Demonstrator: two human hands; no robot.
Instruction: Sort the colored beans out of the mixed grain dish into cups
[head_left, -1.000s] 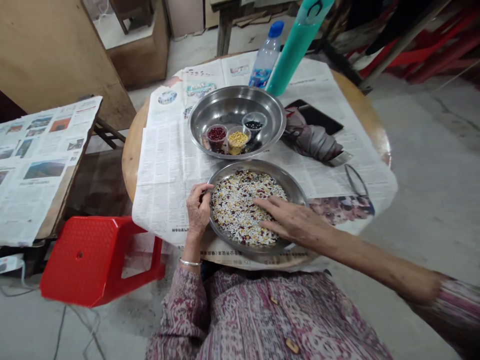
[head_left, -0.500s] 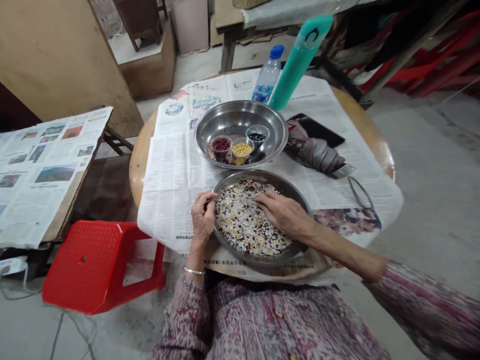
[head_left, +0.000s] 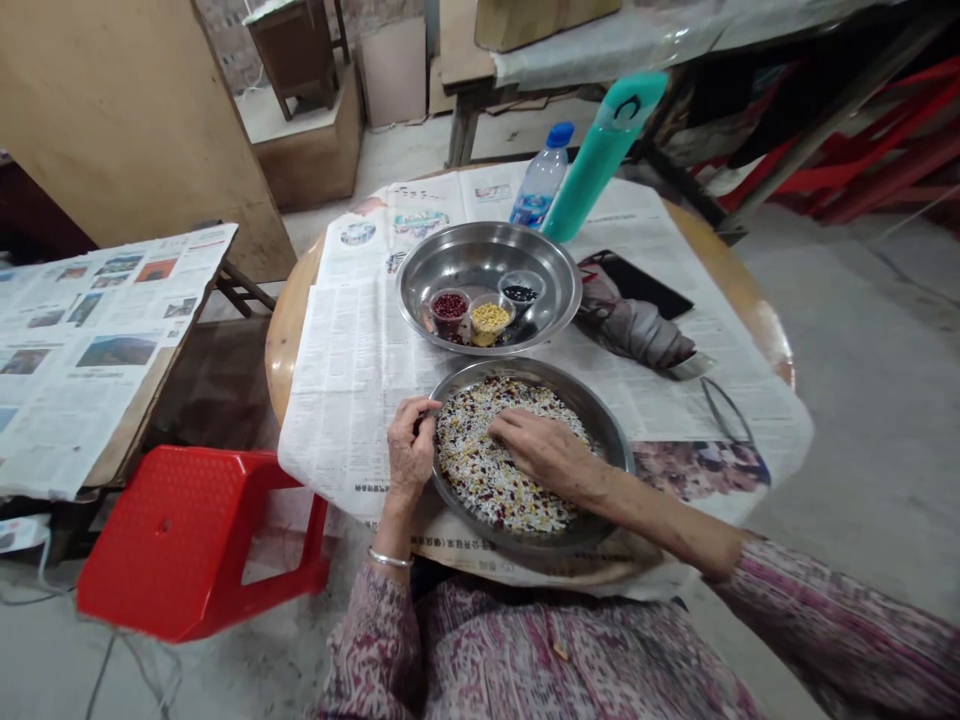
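A metal basin (head_left: 616,437) in front of me holds a mix of white grains with red, yellow and dark beans (head_left: 487,490). My left hand (head_left: 412,440) grips the basin's left rim with fingers curled over it. Inside the basin, my right hand (head_left: 541,452) is at the surface of the mix, fingers bent together and tips pointing down; whatever they pinch is hidden. Behind stands a second metal basin (head_left: 427,255) with three clear cups: red beans (head_left: 450,305), yellow beans (head_left: 490,318) and black beans (head_left: 520,292).
Newspaper (head_left: 337,360) covers the round table (head_left: 289,325). Behind the basins stand a water bottle (head_left: 541,178) and a tilted teal bottle-like object (head_left: 604,155). A folded grey umbrella (head_left: 645,328) and a dark flat device (head_left: 649,283) lie right. A red stool (head_left: 172,540) stands left.
My right hand has shifted left across the mix, its fingers now more closed. My left hand stays at the rim. The whole view has tipped slightly upward.
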